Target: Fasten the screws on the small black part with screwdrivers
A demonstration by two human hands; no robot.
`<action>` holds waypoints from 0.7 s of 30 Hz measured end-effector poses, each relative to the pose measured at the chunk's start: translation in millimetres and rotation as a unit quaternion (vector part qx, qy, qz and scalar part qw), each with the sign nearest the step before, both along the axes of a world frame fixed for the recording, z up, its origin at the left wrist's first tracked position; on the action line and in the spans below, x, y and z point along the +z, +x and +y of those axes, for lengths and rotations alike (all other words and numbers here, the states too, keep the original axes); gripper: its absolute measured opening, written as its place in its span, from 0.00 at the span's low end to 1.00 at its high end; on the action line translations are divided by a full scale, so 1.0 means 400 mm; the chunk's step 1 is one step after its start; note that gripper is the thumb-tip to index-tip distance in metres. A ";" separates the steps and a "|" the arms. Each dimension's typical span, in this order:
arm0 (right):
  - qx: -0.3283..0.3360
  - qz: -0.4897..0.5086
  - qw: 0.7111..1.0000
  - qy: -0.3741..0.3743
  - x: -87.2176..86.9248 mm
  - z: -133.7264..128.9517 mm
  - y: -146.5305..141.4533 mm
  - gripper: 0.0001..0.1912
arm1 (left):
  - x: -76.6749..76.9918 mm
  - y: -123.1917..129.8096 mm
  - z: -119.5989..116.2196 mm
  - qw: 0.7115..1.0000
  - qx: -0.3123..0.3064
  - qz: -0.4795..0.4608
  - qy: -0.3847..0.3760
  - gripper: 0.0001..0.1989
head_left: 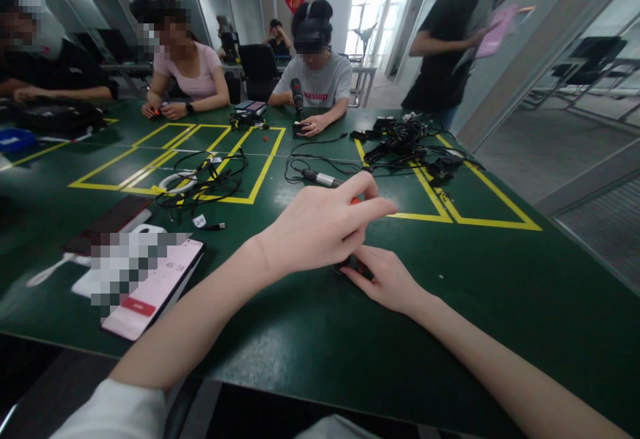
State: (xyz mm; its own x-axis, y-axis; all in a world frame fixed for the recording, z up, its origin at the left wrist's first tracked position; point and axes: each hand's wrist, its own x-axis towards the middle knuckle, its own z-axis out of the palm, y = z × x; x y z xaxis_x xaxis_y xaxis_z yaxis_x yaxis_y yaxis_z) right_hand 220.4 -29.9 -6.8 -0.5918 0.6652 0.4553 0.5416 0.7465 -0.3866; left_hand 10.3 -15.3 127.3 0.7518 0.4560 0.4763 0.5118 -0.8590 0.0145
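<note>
My left hand [320, 229] is closed above my right hand, its fingers curled round a slim thing. Only an orange bit [356, 200] of that thing shows; my hand hides its kind. Low over the table, my right hand [387, 279] pinches a small dark object [342, 267], largely covered by my left hand. Just beyond my fingers lies a black and silver cylindrical tool [320, 177] with a cable.
The green table [280, 319] carries yellow tape outlines. Cables lie at left [220, 175] and in a black heap [400, 139] at right. Near my left forearm are a lit phone [150, 292] and a dark phone [110, 222]. Across, a co-worker [317, 72] holds a power screwdriver [297, 95].
</note>
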 end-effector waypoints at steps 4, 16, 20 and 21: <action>0.009 0.020 1.000 0.022 -0.004 0.001 0.000 0.06 | -0.001 0.003 -0.005 1.000 -0.017 0.005 0.010 0.18; 0.011 0.017 0.999 0.031 -0.001 0.002 0.001 0.06 | 0.006 -0.002 -0.002 1.000 -0.003 0.016 -0.012 0.21; 0.005 0.004 1.000 0.011 -0.001 0.002 0.001 0.06 | 0.004 -0.003 -0.003 0.999 0.014 0.014 -0.030 0.20; 0.006 0.006 1.000 0.011 -0.001 0.002 0.001 0.06 | 0.003 -0.003 -0.002 1.000 0.010 0.012 -0.024 0.19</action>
